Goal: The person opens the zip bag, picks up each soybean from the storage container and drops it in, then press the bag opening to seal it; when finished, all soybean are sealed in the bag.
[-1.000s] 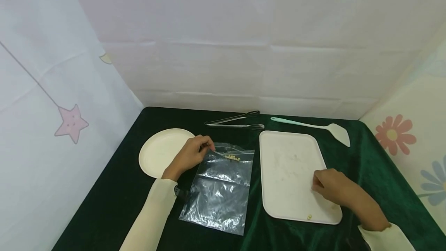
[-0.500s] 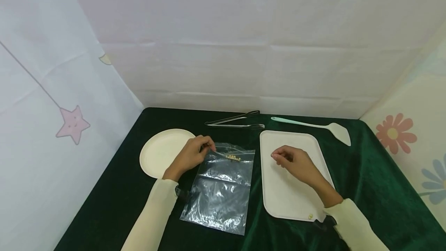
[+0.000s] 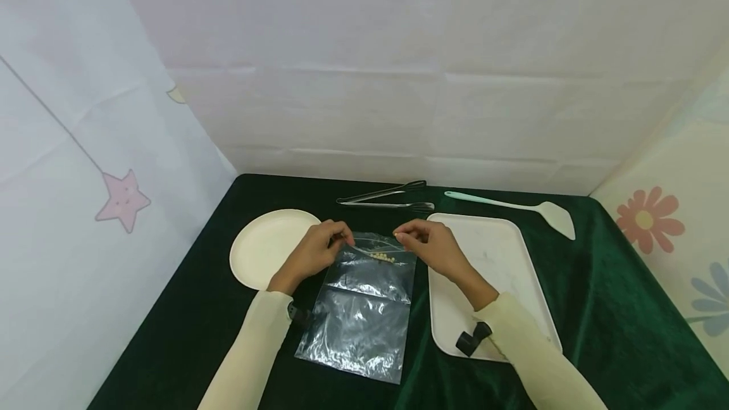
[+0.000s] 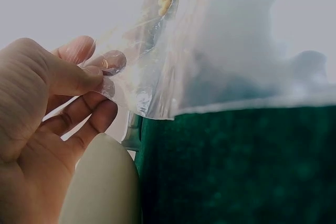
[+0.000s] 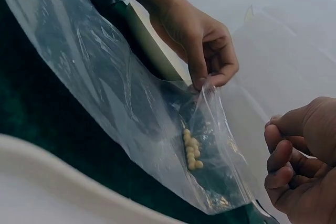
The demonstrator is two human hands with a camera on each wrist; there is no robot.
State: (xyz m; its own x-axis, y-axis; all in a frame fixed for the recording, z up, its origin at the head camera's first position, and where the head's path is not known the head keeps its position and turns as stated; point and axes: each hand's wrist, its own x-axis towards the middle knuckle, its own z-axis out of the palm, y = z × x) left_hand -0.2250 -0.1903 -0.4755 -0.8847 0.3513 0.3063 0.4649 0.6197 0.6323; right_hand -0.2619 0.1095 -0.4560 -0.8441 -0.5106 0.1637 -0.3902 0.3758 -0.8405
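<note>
A clear zip-lock bag [image 3: 361, 334] lies on the dark green cloth, its mouth at the far end. My left hand [image 3: 314, 250] pinches the bag's open edge at its left corner and lifts it a little. Several pale yellow soybeans [image 5: 191, 151] sit in a cluster inside, just below the mouth. Close to the mouth's right side, my right hand [image 3: 435, 247] has thumb and index fingertip together, with a small yellow soybean [image 3: 396, 235] at their tips. In the right wrist view the fingers mostly hide that bean.
A white rectangular tray [image 3: 501, 252] is right of the bag, partly under the right forearm. A cream oval plate [image 3: 259, 245] lies left, behind the left wrist. Metal tongs [image 3: 381, 205] and a spatula [image 3: 551, 217] with a mint handle lie along the back.
My right hand has moved from the tray's right side up and left to the bag's mouth. The left hand keeps its hold. The right forearm now covers the tray's near edge, where beans showed.
</note>
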